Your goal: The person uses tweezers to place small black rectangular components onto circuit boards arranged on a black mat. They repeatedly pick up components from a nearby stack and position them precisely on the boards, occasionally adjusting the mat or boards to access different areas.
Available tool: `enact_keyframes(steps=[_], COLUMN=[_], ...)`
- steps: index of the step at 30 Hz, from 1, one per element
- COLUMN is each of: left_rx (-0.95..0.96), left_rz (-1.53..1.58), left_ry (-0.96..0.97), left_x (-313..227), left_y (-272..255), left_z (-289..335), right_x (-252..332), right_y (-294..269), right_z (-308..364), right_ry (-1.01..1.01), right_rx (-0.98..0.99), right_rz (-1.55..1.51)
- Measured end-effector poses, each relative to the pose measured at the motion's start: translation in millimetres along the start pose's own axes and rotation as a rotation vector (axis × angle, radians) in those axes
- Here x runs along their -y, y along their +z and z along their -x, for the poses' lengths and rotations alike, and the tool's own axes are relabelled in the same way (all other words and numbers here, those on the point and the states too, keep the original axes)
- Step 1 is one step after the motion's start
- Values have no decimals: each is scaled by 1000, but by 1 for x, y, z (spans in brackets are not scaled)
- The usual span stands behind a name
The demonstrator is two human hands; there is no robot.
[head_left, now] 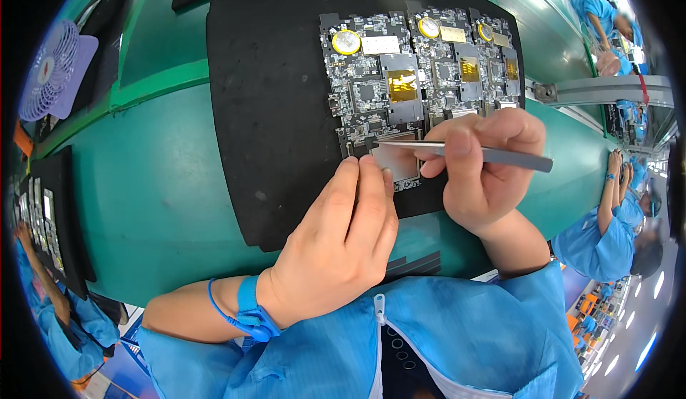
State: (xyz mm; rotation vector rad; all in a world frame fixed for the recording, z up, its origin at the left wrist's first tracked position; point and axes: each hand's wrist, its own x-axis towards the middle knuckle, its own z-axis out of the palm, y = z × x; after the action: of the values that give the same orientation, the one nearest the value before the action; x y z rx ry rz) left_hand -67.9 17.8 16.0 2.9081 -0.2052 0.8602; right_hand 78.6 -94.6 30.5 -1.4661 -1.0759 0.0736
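Three dark circuit boards (371,84) lie side by side on a black mat (271,113), each with a round coin cell and a gold square part. My right hand (486,170) holds grey metal tweezers (457,151), their tip pointing left onto the lower edge of the left board. My left hand (343,234) rests on the mat, its fingertips pressing the bottom edge of that same board beside a bare grey pad. A blue wrist strap with a coiled cord circles my left wrist (250,313).
The mat lies on a green conveyor belt (157,184). A small purple fan (53,70) stands at the far left. Another black tray of boards (43,220) is at the left edge. People in blue coats work at the right (607,227) and lower left.
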Motion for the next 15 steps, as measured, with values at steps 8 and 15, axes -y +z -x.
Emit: enact_keyframes(steps=[8, 15], left_rx=[8, 27], left_rz=[-69, -84], left_ry=[40, 54], left_x=[1, 1], left_y=[-2, -4], left_z=[-1, -1], right_x=[-4, 4], right_y=[5, 1], right_z=[7, 0], right_ry=[-75, -211], right_rx=[82, 225], right_rz=[36, 121])
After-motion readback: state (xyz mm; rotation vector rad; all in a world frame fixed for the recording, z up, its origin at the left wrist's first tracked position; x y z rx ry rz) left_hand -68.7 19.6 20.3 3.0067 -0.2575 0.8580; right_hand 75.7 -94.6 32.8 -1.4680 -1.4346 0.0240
